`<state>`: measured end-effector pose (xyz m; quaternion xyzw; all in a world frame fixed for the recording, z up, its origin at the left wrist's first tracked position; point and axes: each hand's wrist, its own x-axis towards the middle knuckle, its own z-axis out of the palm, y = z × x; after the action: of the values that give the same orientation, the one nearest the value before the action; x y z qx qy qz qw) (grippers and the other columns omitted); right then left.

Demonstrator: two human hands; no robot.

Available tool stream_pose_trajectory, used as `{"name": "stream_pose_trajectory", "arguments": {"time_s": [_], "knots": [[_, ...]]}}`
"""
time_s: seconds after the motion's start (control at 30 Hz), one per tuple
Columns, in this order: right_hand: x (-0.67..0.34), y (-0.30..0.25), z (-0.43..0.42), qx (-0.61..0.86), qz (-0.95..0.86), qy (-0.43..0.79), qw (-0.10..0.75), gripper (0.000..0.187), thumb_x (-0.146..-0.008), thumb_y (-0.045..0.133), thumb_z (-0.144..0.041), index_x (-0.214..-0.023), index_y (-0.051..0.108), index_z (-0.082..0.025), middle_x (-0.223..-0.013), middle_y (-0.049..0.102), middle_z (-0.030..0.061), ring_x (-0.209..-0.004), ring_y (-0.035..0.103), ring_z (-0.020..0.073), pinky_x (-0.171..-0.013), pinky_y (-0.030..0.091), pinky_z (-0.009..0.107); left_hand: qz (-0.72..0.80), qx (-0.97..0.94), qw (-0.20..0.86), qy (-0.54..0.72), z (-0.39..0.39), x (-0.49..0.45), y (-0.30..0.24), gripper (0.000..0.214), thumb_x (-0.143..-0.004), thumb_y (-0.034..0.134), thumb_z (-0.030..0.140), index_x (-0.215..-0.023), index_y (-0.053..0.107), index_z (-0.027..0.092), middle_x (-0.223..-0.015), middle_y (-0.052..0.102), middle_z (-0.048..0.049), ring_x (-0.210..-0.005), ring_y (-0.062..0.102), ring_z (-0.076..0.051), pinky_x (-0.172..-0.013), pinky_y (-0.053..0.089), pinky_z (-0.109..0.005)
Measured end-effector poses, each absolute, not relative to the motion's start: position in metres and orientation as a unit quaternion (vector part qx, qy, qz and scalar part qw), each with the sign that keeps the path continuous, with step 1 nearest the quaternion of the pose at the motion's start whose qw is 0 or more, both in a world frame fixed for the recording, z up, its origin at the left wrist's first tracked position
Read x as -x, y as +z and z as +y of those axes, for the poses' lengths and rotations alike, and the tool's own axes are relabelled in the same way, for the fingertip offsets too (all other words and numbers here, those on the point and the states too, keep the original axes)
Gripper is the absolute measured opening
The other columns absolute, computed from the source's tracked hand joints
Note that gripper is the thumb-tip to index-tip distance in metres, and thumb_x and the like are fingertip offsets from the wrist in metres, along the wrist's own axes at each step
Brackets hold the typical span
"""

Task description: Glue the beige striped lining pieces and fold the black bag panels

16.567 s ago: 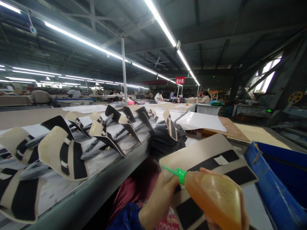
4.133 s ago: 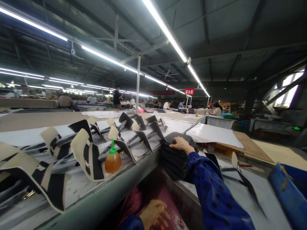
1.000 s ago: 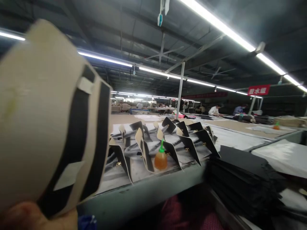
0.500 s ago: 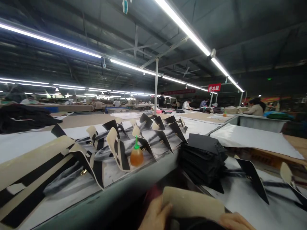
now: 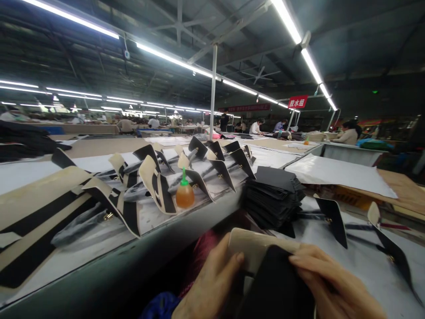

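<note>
Low in the view, my left hand grips a beige and black leather-like panel by its left side, with the thumb over the face. My right hand is closed at the panel's right side, its fingertips on a black flap that covers part of the beige. The lower end of the panel runs out of the picture. Behind my hands, a stack of black sheets lies at a table corner. A squeeze bottle with amber liquid and a green nozzle stands on the left table.
Several curled beige and black panels with metal clasps cover the left table. More panels lie on the right table. A white sheet spreads beyond the black stack. People work at farther tables. A pole rises behind.
The view has tipped downward, showing more of both hands. My right hand has come up and inward over the panel, and the black flap now shows in front of the beige.
</note>
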<state>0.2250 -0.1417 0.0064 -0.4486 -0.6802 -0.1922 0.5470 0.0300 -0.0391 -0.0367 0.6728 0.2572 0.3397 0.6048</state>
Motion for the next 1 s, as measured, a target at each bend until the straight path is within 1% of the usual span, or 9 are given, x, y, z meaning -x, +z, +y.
{"name": "stream_pose_trajectory", "arguments": {"time_s": [0.07,0.2,0.27,0.4,0.47,0.63,0.73,0.87,1.0], "knots": [[-0.225,0.013,-0.146,0.454,-0.673,-0.18,0.555,0.015,-0.097,0.058,-0.019,-0.099,0.068,-0.029,-0.078,0.071,-0.0011,-0.066,0.07,0.0153,-0.057,0.059,0.021,0.247,-0.687,0.609,0.311,-0.04,-0.029,-0.033,0.061,-0.097,0.054,0.054,-0.149,0.05,0.024,-0.155,0.052,-0.0108,-0.142,0.048,-0.032,-0.118,0.039,-0.046],[-0.219,0.019,-0.144,0.465,-0.735,-0.208,0.448,0.02,-0.096,0.063,-0.023,-0.114,0.07,-0.027,-0.086,0.072,0.0014,-0.072,0.071,0.0143,-0.061,0.058,0.02,0.235,-0.756,0.553,0.259,-0.047,-0.021,-0.03,0.059,-0.094,0.06,0.053,-0.149,0.051,0.034,-0.167,0.033,-0.0033,-0.15,0.034,-0.034,-0.122,0.031,-0.048],[-0.215,0.019,-0.139,0.465,-0.738,-0.252,0.42,0.021,-0.097,0.062,-0.023,-0.115,0.072,-0.025,-0.088,0.071,0.0025,-0.073,0.071,0.0129,-0.066,0.058,0.019,0.224,-0.787,0.512,0.263,-0.053,-0.016,-0.027,0.057,-0.094,0.062,0.048,-0.149,0.05,0.039,-0.168,0.029,0.0013,-0.151,0.032,-0.033,-0.124,0.028,-0.045],[-0.209,0.023,-0.134,0.454,-0.738,-0.305,0.395,0.02,-0.099,0.057,-0.018,-0.106,0.076,-0.021,-0.081,0.07,0.0018,-0.067,0.068,0.009,-0.065,0.056,0.015,0.206,-0.804,0.461,0.315,-0.062,-0.017,-0.008,0.049,-0.099,0.054,0.039,-0.148,0.052,0.039,-0.153,0.055,-0.0003,-0.13,0.059,-0.027,-0.113,0.045,-0.035],[-0.208,0.026,-0.135,0.447,-0.743,-0.308,0.393,0.022,-0.099,0.055,-0.016,-0.106,0.076,-0.021,-0.077,0.07,0.0006,-0.065,0.068,0.0088,-0.064,0.056,0.015,0.201,-0.81,0.452,0.316,-0.064,-0.019,0.002,0.046,-0.1,0.051,0.036,-0.146,0.054,0.039,-0.147,0.06,-0.0007,-0.117,0.067,-0.024,-0.11,0.048,-0.034],[-0.21,0.032,-0.137,0.441,-0.76,-0.294,0.377,0.028,-0.1,0.052,-0.012,-0.109,0.075,-0.024,-0.077,0.071,-0.0013,-0.065,0.069,0.0082,-0.063,0.055,0.015,0.202,-0.806,0.466,0.305,-0.064,-0.021,0.012,0.042,-0.1,0.05,0.035,-0.141,0.06,0.036,-0.139,0.066,-0.0017,-0.098,0.071,-0.023,-0.105,0.051,-0.033],[-0.209,0.035,-0.136,0.436,-0.763,-0.299,0.372,0.028,-0.101,0.049,-0.012,-0.108,0.075,-0.022,-0.074,0.069,-0.0018,-0.059,0.065,0.0066,-0.06,0.053,0.014,0.205,-0.798,0.47,0.315,-0.064,-0.019,0.011,0.043,-0.098,0.054,0.038,-0.14,0.061,0.034,-0.132,0.07,-0.0032,-0.095,0.071,-0.023,-0.101,0.052,-0.033],[-0.21,0.035,-0.135,0.44,-0.762,-0.307,0.364,0.028,-0.104,0.046,-0.016,-0.111,0.073,-0.021,-0.075,0.069,-0.0017,-0.06,0.063,0.0057,-0.058,0.051,0.013,0.234,-0.786,0.481,0.311,-0.069,-0.017,0.019,0.041,-0.099,0.054,0.039,-0.139,0.061,0.038,-0.128,0.072,0.0001,-0.087,0.071,-0.022,-0.098,0.053,-0.032],[-0.213,0.032,-0.135,0.443,-0.765,-0.304,0.354,0.026,-0.105,0.046,-0.019,-0.111,0.071,-0.023,-0.074,0.068,-0.0031,-0.058,0.063,0.0048,-0.058,0.05,0.012,0.271,-0.76,0.505,0.305,-0.077,-0.017,0.029,0.041,-0.1,0.052,0.034,-0.139,0.061,0.04,-0.131,0.07,0.003,-0.101,0.07,-0.023,-0.102,0.048,-0.031]]}}
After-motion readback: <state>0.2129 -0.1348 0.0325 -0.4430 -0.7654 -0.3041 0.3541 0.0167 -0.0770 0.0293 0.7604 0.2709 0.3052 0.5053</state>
